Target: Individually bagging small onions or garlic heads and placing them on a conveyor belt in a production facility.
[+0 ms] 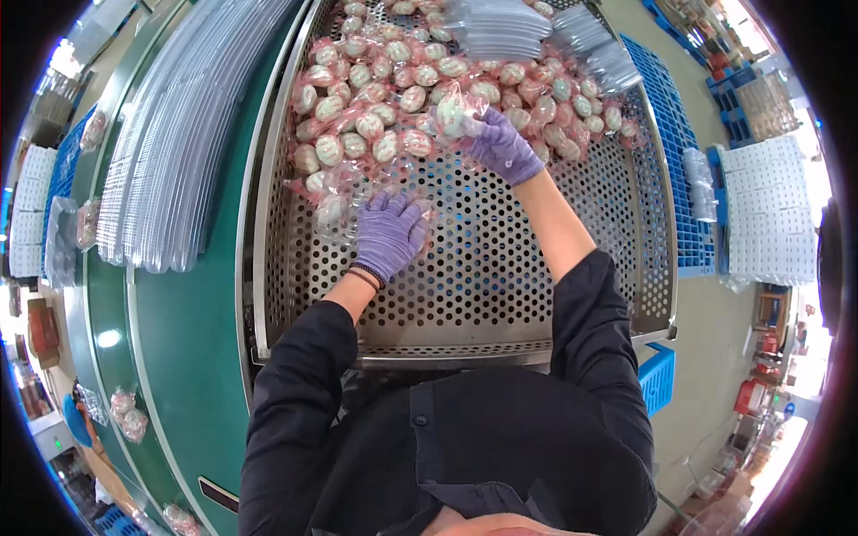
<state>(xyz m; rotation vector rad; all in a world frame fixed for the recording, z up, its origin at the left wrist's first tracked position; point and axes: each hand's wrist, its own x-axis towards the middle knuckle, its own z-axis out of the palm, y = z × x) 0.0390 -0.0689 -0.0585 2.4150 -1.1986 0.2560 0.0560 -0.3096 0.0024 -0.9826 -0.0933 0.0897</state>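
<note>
My left hand [391,231], in a purple knit glove, lies palm down across a clear plastic tray [338,231] and grips it. A wrapped egg [331,210] shows through the plastic on its left side; what lies under the palm is hidden. Farther out and to the right, my right hand [503,146], gloved the same way, pinches an egg in clear, red-printed film [452,115]. That egg is held above the near edge of a heap of similar wrapped eggs [385,114]. All this is over a perforated metal sorting table [462,268] with raised sides.
Nested clear trays [499,27] and more trays [596,50] sit on the heap's far side. To the left, long stacks of clear trays [174,154] stand on a green conveyor belt [188,335]. Blue plastic pallets [670,154] and a blue basket [657,378] are at right.
</note>
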